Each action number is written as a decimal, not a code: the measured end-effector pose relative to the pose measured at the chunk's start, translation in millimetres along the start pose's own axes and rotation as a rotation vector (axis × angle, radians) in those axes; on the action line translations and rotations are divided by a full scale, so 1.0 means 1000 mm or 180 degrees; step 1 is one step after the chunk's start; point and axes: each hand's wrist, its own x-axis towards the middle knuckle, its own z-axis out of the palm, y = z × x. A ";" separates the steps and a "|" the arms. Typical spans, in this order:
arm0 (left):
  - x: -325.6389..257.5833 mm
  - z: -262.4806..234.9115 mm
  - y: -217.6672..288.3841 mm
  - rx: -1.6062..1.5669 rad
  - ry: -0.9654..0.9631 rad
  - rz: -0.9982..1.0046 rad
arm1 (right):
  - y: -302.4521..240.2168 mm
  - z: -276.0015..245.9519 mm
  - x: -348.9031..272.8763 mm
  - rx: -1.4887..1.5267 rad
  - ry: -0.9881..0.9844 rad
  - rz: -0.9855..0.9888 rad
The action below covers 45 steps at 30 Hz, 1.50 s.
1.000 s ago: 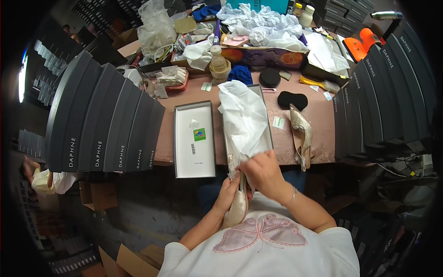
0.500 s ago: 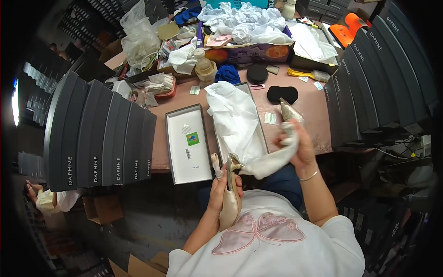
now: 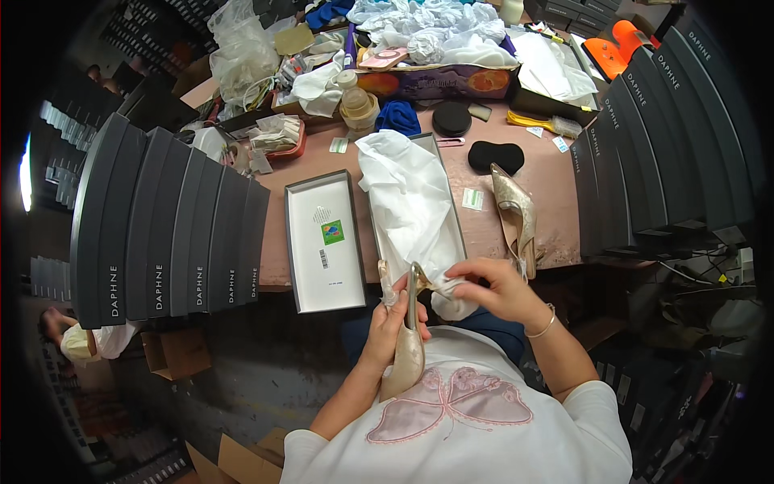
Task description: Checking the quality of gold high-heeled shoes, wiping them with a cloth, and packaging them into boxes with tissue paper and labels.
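My left hand (image 3: 384, 332) grips a pale gold, pointed-toe heeled shoe (image 3: 409, 355) upright in front of my chest, its toe down and heel up. Beside the heel stands a strap (image 3: 384, 278) that looks wrapped in clear film. My right hand (image 3: 506, 294) pinches a soft white strip of cloth or paper (image 3: 456, 306) against the gold heel, and part of it hangs below my fingers. The matching shoe (image 3: 516, 211) lies on the table past my right hand. White tissue paper (image 3: 407, 194) fills an open shoebox (image 3: 460, 234) just ahead, beside a shallow box lid (image 3: 300, 282).
Stacked dark shoeboxes rise at left (image 3: 133, 234) and right (image 3: 661, 153). Farther back are a purple carton (image 3: 435, 83) heaped with white cloths, a bottle (image 3: 359, 109), a yellow-handled brush (image 3: 540, 123), a black round tin (image 3: 451, 119) and a black pad (image 3: 496, 156).
My right hand has moved left and down to the heel, bringing the white strip from a stretched-out position to a bunched one. The left hand still holds the shoe.
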 end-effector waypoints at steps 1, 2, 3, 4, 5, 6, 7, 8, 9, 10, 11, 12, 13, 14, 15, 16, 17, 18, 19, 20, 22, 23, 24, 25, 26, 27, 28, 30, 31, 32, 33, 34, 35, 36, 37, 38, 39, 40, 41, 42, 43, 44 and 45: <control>0.000 0.002 -0.001 0.0022 -0.0032 -0.0032 | -0.007 0.006 0.004 -0.0540 -0.0031 -0.0283; -0.001 0.005 -0.002 0.0044 -0.0064 -0.0064 | -0.005 0.011 0.008 -0.0917 -0.0008 -0.0475; -0.001 0.007 -0.003 0.0066 -0.0098 -0.0098 | -0.003 0.013 0.009 -0.1294 0.0017 -0.0666; 0.001 0.002 -0.006 -0.0058 -0.0160 -0.0203 | -0.003 0.014 0.010 -0.1463 -0.0088 -0.0667; 0.003 -0.001 -0.010 -0.0125 -0.0182 -0.0263 | -0.003 0.011 0.009 -0.1632 -0.0192 -0.0669; 0.005 -0.002 -0.015 -0.0191 -0.0204 -0.0323 | -0.004 0.008 0.006 -0.1801 -0.0296 -0.0671; 0.007 -0.004 -0.020 -0.0254 -0.0228 -0.0398 | -0.003 0.005 0.003 -0.1963 -0.0391 -0.0661; 0.009 -0.006 -0.021 -0.0338 -0.0281 -0.0427 | -0.006 0.000 0.001 -0.1704 -0.0342 -0.0500; 0.009 -0.011 -0.018 -0.0398 -0.0360 -0.0434 | -0.012 -0.006 -0.003 -0.1445 -0.0296 -0.0339; 0.009 -0.017 -0.015 -0.0467 -0.0436 -0.0438 | -0.021 -0.013 -0.007 -0.1020 -0.0196 -0.0105; 0.008 -0.020 -0.014 -0.0542 -0.0523 -0.0462 | -0.025 -0.019 -0.013 -0.0597 -0.0088 0.0154; 0.008 -0.022 -0.014 -0.0698 -0.0620 -0.0405 | -0.021 -0.025 -0.017 -0.0090 -0.0082 0.0152; 0.008 -0.022 -0.014 -0.0684 -0.0633 -0.0435 | -0.022 -0.023 -0.018 -0.0059 -0.0081 0.0113; 0.007 -0.021 -0.013 -0.0671 -0.0645 -0.0465 | -0.026 -0.022 -0.018 -0.0029 -0.0082 0.0074; 0.007 -0.020 -0.012 -0.0659 -0.0656 -0.0494 | -0.029 -0.020 -0.018 0.0002 -0.0082 0.0034; 0.005 -0.019 -0.011 -0.0600 -0.0639 -0.0518 | -0.032 -0.011 -0.015 -0.0283 -0.0029 -0.0212; 0.005 -0.017 -0.010 -0.0539 -0.0626 -0.0536 | -0.031 -0.003 -0.013 -0.0637 -0.0031 -0.0449; 0.004 -0.016 -0.009 -0.0478 -0.0612 -0.0553 | -0.033 0.004 -0.009 -0.0834 -0.0109 -0.0763; 0.002 -0.015 -0.008 -0.0364 -0.0537 -0.0527 | -0.035 0.012 -0.005 -0.1027 -0.0200 -0.1081; 0.001 -0.014 -0.007 -0.0242 -0.0477 -0.0498 | -0.035 0.020 -0.003 -0.1111 -0.0234 -0.1173; 0.000 -0.007 -0.006 -0.0167 -0.0248 -0.0442 | -0.029 0.036 0.000 -0.1480 -0.0336 -0.1455; 0.000 0.000 -0.008 -0.0214 -0.0080 -0.0416 | -0.029 0.041 0.001 -0.1672 -0.0283 -0.1521; -0.001 0.004 -0.009 -0.0261 0.0087 -0.0390 | -0.030 0.045 0.002 -0.1865 -0.0229 -0.1585; -0.002 -0.002 -0.014 -0.0134 -0.0114 -0.0426 | -0.028 0.047 0.002 -0.2061 -0.0180 -0.1648; -0.002 -0.012 -0.019 -0.0006 -0.0317 -0.0462 | -0.019 0.047 0.005 -0.2406 0.0110 -0.1610; -0.002 -0.014 -0.023 0.0001 -0.0382 -0.0506 | -0.014 0.044 0.010 -0.2448 0.0133 -0.1500; -0.001 -0.016 -0.023 0.0011 -0.0458 -0.0558 | -0.010 0.041 0.015 -0.2493 0.0158 -0.1380; -0.005 -0.009 -0.023 -0.0190 -0.0127 -0.0370 | -0.011 0.043 0.011 -0.2524 -0.0007 -0.1252; -0.005 -0.003 -0.021 -0.0279 0.0034 -0.0248 | -0.010 0.054 0.001 -0.2170 -0.0159 -0.1318; 0.007 0.019 -0.021 -0.0937 0.1006 -0.0243 | -0.008 0.063 -0.004 -0.2158 -0.0048 -0.1475; 0.006 0.010 -0.021 -0.0550 0.0550 -0.0247 | -0.007 0.067 -0.006 -0.2144 0.0062 -0.1633; 0.003 -0.005 -0.024 -0.0161 0.0108 -0.0267 | -0.008 0.060 0.000 -0.2361 0.0222 -0.1543; -0.001 -0.011 -0.023 0.0222 -0.0341 -0.0287 | -0.009 0.050 0.010 -0.2582 0.0382 -0.1445; -0.002 -0.009 -0.021 0.0147 -0.0130 -0.0517 | -0.001 0.048 0.018 -0.2604 0.0498 -0.1337; -0.001 -0.011 -0.022 0.0071 -0.0167 -0.0491 | -0.001 0.051 0.020 -0.2585 0.0518 -0.1311; -0.001 -0.016 -0.026 -0.0005 -0.0204 -0.0467 | -0.002 0.055 0.020 -0.2565 0.0538 -0.1285; -0.001 -0.019 -0.027 -0.0082 -0.0241 -0.0445 | -0.003 0.058 0.018 -0.2544 0.0557 -0.1258; -0.003 -0.015 -0.026 -0.0074 -0.0129 -0.0291 | -0.002 0.060 0.012 -0.2437 0.0358 -0.1303; -0.002 -0.014 -0.026 -0.0129 -0.0033 -0.0207 | -0.005 0.067 0.005 -0.2393 0.0266 -0.1539; -0.001 -0.013 -0.026 -0.0184 0.0063 -0.0124 | -0.006 0.068 0.006 -0.2420 0.0291 -0.1536; -0.003 -0.013 -0.029 -0.0259 0.0167 -0.0049 | -0.006 0.070 0.005 -0.2447 0.0295 -0.1523; -0.003 -0.012 -0.028 -0.0197 0.0047 -0.0130 | -0.002 0.061 0.014 -0.2654 0.0414 -0.1313; -0.004 -0.010 -0.024 -0.0134 -0.0074 -0.0212 | 0.005 0.047 0.029 -0.2859 0.0534 -0.1098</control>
